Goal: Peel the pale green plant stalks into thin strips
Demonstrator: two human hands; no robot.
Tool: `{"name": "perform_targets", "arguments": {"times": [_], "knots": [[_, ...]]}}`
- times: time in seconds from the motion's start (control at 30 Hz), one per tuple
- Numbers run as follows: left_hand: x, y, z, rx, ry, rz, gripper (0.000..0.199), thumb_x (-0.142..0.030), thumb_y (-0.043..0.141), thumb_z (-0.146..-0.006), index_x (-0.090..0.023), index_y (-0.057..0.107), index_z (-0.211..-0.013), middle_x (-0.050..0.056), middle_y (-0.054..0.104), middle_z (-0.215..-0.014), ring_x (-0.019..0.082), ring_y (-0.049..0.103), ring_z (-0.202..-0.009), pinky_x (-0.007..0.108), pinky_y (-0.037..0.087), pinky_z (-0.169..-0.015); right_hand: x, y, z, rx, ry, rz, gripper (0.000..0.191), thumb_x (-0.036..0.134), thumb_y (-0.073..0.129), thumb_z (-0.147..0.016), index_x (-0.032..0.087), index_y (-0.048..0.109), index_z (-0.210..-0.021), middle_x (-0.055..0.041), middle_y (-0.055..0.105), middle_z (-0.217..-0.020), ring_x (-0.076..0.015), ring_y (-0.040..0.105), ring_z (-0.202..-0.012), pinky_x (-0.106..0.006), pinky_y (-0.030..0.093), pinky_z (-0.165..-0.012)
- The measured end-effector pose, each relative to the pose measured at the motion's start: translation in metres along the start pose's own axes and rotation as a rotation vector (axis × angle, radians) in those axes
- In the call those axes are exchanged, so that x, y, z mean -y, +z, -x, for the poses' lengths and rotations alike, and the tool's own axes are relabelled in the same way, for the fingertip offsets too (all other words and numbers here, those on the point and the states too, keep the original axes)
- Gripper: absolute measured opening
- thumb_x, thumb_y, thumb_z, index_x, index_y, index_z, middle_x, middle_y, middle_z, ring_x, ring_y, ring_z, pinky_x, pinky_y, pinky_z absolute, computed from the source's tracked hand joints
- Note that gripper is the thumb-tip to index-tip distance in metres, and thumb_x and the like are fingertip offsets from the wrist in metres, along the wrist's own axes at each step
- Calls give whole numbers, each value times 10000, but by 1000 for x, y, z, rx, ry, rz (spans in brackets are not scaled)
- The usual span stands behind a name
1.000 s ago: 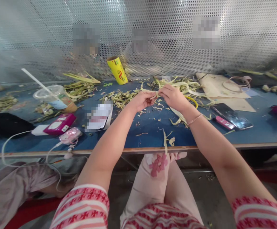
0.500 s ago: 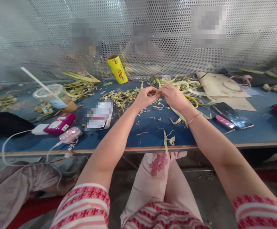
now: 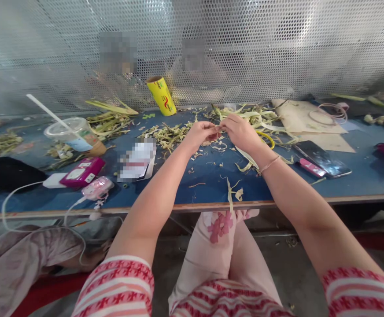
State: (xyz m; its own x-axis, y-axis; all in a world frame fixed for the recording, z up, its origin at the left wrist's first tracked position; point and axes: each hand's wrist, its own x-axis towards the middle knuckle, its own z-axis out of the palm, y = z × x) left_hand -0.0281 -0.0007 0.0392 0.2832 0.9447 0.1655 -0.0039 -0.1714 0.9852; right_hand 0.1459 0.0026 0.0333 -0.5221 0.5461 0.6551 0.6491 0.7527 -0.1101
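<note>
Over the blue table (image 3: pixel 201 176), my left hand (image 3: pixel 201 133) and my right hand (image 3: pixel 237 133) meet at the fingertips. Both are closed in a pinch; whatever lies between the fingers is too small to make out. Left of my left hand spreads a heap of short, pale green plant pieces (image 3: pixel 170 135). Behind my right hand is a pile of longer plant strips (image 3: pixel 264 116). A yellow loop (image 3: pixel 267 139) lies beside my right wrist. Small scraps and a dried peeled strip (image 3: pixel 230 193) are scattered nearer the table edge.
A yellow tube (image 3: pixel 162 96) leans by the perforated metal wall. At left stand a plastic cup (image 3: pixel 76 134) with a straw, a purple device (image 3: pixel 83 171) with a cable and a pink case (image 3: pixel 97 188). A phone (image 3: pixel 324 158) and brown cardboard (image 3: pixel 306 116) lie right. Another person's leg shows lower left.
My fingertips have shifted slightly and stay pinched together at almost the same spot. The things on the table have not visibly moved.
</note>
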Motion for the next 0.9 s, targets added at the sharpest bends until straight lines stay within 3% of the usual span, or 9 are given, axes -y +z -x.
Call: {"name": "perform_targets", "arguments": {"times": [0.23,0.4,0.5,0.6,0.67,0.73,0.8,0.83,0.9], "knots": [[-5,1,3,-45,76,-35,117,-196,705,-732,-121,644,-666,5,643,-597,64,576,-563,227,477,-650,3,-3,0,-40,44,-30,284,239,363,-981,187,639,-939,-79,575,-934,-194,528,-899,-349,434,-857],[-4,3,1,-26,25,33,92,-166,644,-764,-136,621,-681,-11,613,-587,58,558,-546,227,471,-640,4,-5,2,-92,1,-25,306,262,367,-982,206,666,-944,-77,608,-953,-201,547,-931,-374,435,-886],[-3,5,1,6,15,28,101,-183,639,-766,-146,603,-679,-14,597,-586,66,547,-543,233,460,-619,2,-13,1,-46,-8,-21,300,268,391,-968,239,690,-953,-64,645,-986,-213,569,-976,-400,430,-926],[2,3,-2,-22,43,-56,133,-196,639,-764,-155,587,-649,-11,582,-567,69,505,-512,241,428,-580,-11,-28,1,8,83,-29,256,274,454,-935,246,708,-958,-62,680,-1009,-228,588,-1003,-397,441,-926],[6,-1,-4,-70,67,-147,156,-184,630,-766,-162,586,-618,-1,577,-553,77,486,-507,251,411,-579,-26,-36,3,-11,253,-12,223,247,497,-898,206,715,-926,-82,694,-984,-228,602,-950,-373,456,-877],[11,-5,-6,-111,108,-257,173,-178,639,-761,-169,595,-594,10,571,-546,95,494,-530,271,408,-611,-40,-40,7,124,455,13,165,251,567,-845,174,713,-836,-90,701,-868,-219,612,-825,-355,465,-786],[14,-8,-8,-142,149,-367,188,-169,662,-739,-174,592,-564,16,565,-544,114,501,-555,288,401,-644,-48,-39,12,449,598,15,145,302,651,-785,174,698,-733,-76,675,-711,-205,595,-687,-346,453,-697],[16,-8,-8,-147,163,-411,193,-162,669,-727,-175,589,-552,17,562,-542,120,499,-562,293,395,-653,-49,-36,14,586,642,20,160,330,687,-756,180,686,-700,-69,657,-657,-199,579,-632,-345,441,-659],[19,-7,-8,-132,180,-471,192,-154,664,-716,-174,588,-541,13,550,-524,123,489,-558,293,377,-649,-47,-27,16,699,660,78,185,336,740,-701,192,647,-633,-68,641,-627,-187,552,-580,-344,419,-619]]}}
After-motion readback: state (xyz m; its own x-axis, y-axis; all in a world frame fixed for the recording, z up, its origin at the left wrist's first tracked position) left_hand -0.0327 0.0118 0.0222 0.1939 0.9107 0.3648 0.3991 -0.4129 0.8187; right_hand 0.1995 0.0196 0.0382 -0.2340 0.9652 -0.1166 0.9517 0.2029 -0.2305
